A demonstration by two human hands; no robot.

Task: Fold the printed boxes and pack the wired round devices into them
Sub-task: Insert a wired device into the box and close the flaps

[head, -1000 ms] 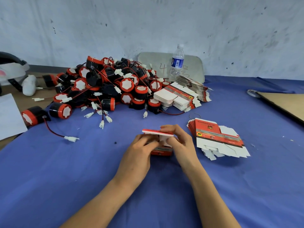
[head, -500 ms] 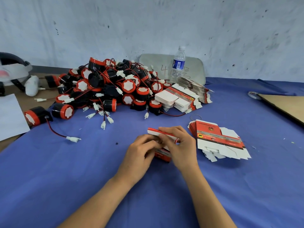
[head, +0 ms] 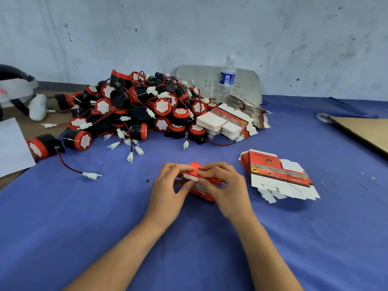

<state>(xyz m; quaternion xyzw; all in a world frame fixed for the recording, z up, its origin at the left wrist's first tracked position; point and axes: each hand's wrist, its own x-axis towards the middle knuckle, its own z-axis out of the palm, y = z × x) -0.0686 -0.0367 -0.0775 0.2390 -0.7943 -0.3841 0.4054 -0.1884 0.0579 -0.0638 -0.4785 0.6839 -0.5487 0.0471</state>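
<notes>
A small red and white printed box stands on the blue cloth in the middle. My left hand grips its left side, fingertips on the top flap. My right hand holds the right side, fingers curled over the red lid flap. What is inside the box is hidden. A fanned stack of flat printed boxes lies just to the right. A big heap of black and red round devices with red wires and white plugs fills the back left.
More flat box stacks lie behind, beside a water bottle and a grey board. A brown cardboard sheet sits at the far right. One loose device with its trailing plug, plus white paper, lies at the left.
The lid flap has come down from standing out flat above the box. Both hands have closed in over the box top, which now shows more red.
</notes>
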